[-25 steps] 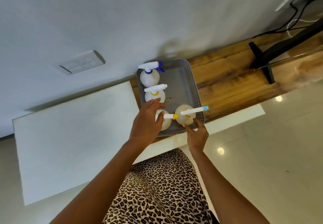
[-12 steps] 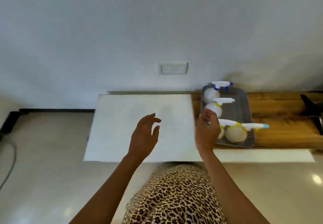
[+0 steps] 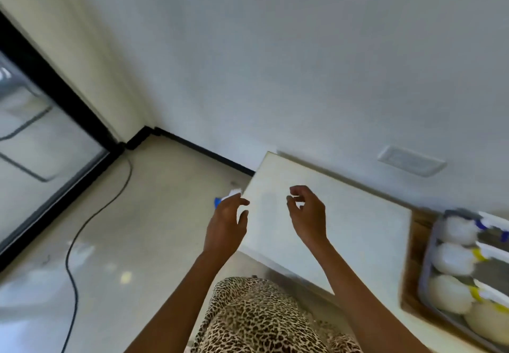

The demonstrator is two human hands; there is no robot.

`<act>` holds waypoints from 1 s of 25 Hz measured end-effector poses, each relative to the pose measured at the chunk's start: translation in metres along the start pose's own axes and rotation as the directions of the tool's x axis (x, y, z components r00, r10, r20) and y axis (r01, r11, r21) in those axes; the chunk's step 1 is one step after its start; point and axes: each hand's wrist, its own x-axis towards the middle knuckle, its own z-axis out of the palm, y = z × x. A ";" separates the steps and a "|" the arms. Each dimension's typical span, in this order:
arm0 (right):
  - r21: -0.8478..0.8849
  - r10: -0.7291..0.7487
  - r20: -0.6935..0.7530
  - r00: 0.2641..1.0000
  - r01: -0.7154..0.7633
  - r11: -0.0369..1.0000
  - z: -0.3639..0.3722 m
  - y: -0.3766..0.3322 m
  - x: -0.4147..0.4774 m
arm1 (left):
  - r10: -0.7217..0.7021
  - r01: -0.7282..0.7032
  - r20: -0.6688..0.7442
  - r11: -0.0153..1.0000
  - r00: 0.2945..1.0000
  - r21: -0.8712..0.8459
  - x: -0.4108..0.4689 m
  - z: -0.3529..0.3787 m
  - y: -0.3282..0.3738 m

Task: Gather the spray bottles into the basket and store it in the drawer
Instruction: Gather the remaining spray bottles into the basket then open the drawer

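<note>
White bottles (image 3: pixel 451 259) sit gathered in the basket (image 3: pixel 425 264) on the bench (image 3: pixel 413 256) at far right; both hands, left (image 3: pixel 225 226) and right (image 3: pixel 307 216), have left it, empty and apart. Judging by this, the drawer comes next.

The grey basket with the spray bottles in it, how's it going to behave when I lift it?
The basket probably feels stiff, since its walls look like rigid plastic. With four bottles packed along one side, it may tilt that way. Standing upright, the round bottles could tip or knock together.
</note>
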 end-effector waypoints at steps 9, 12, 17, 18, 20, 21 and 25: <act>-0.111 0.082 0.304 0.949 -0.050 0.993 0.147 -0.029 0.087 | -0.195 0.196 -0.036 0.980 0.980 0.023 0.098 -0.043 -0.109; -0.179 0.153 0.391 0.908 -0.088 0.980 0.193 -0.026 0.116 | -0.284 0.284 0.003 0.957 0.959 0.067 0.130 -0.046 -0.146; -0.341 0.258 0.527 0.810 -0.076 0.937 0.280 0.009 0.160 | -0.437 0.428 0.093 0.898 0.895 0.107 0.178 -0.027 -0.220; -0.380 0.282 0.543 0.791 -0.068 0.922 0.299 0.024 0.167 | -0.451 0.439 0.114 0.891 0.885 0.114 0.186 -0.017 -0.238; -0.478 0.332 0.569 0.752 -0.026 0.878 0.335 0.056 0.180 | -0.481 0.464 0.157 0.876 0.863 0.131 0.198 0.007 -0.273; -0.530 0.361 0.582 0.729 0.003 0.848 0.359 0.079 0.186 | -0.496 0.475 0.182 0.868 0.849 0.145 0.203 0.025 -0.297; -0.682 0.435 0.644 0.629 0.214 0.700 0.461 0.195 0.213 | -0.578 0.533 0.299 0.816 0.760 0.223 0.218 0.121 -0.420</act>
